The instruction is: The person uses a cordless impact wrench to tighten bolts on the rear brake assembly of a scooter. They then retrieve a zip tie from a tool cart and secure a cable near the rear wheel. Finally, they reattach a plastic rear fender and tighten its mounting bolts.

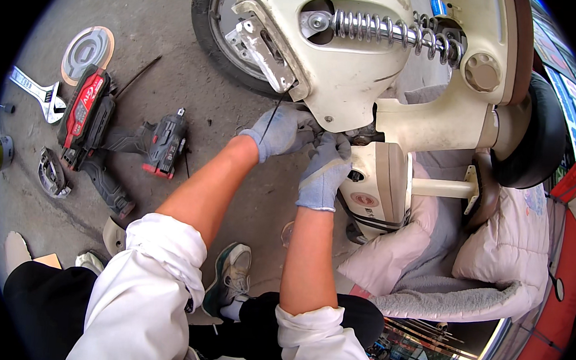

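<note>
A cream electric scooter lies tipped over, its coil-spring shock absorber uppermost. My left hand, in a grey work glove, is at the gap under the lower corner of the cream body panel. Its fingers are curled inward, and their tips are hidden. A thin black cable runs down from the panel across this glove. Close beside it, my gloved right hand bends its fingers into the same gap, next to the cream and brown front section. Whatever the fingers pinch is too hidden to name.
Left on the concrete lie an adjustable wrench, a black and red cordless tool, a cordless impact wrench and a round grey disc. A padded quilt is under the scooter at right. My shoe is below.
</note>
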### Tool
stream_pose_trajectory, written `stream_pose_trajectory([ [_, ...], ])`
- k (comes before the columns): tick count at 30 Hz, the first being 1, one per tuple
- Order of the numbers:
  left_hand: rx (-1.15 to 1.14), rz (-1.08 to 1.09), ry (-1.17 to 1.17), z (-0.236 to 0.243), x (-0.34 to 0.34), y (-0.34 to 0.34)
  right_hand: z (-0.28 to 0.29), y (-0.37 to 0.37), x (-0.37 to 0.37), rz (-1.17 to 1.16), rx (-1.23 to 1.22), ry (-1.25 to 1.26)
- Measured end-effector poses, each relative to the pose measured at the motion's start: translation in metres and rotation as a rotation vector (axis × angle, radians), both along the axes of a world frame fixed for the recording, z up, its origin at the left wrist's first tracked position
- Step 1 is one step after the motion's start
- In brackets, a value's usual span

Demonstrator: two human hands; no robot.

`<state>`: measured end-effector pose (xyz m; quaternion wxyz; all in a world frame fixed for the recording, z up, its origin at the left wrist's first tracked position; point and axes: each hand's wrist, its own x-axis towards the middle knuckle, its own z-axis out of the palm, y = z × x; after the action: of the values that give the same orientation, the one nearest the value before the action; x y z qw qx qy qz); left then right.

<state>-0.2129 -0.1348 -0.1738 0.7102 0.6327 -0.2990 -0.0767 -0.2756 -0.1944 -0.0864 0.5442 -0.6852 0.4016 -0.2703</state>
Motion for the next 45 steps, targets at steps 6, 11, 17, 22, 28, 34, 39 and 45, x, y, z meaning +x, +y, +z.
stream_pose_trajectory([
  [6, 0.042, -0.335, 0.44, 0.02, 0.001, 0.008, -0.015, -0.019, -0.004, 0.022, -0.1, -0.088],
  [11, 0.03, -0.285, 0.429, 0.013, 0.005, 0.016, -0.006, 0.001, 0.001, 0.046, -0.012, -0.019],
  [17, 0.127, -0.126, 0.333, 0.025, -0.003, 0.003, -0.001, -0.012, -0.002, 0.147, 0.083, -0.047],
  [22, 0.163, -0.166, 0.27, 0.016, 0.0, 0.0, -0.006, -0.014, -0.004, 0.167, 0.018, 0.039],
  [28, 0.236, -0.101, 0.356, 0.025, -0.01, 0.004, -0.001, -0.012, -0.005, 0.159, 0.006, 0.125],
  [34, 0.252, -0.063, 0.302, 0.024, -0.016, 0.005, 0.001, -0.005, 0.001, 0.123, -0.034, 0.241],
  [39, 0.38, -0.081, 0.183, 0.034, -0.01, 0.016, 0.006, -0.007, 0.006, 0.104, -0.191, 0.492],
  [45, 0.344, -0.061, 0.24, 0.028, -0.006, 0.004, -0.023, -0.051, 0.003, 0.221, -0.432, 0.442],
])
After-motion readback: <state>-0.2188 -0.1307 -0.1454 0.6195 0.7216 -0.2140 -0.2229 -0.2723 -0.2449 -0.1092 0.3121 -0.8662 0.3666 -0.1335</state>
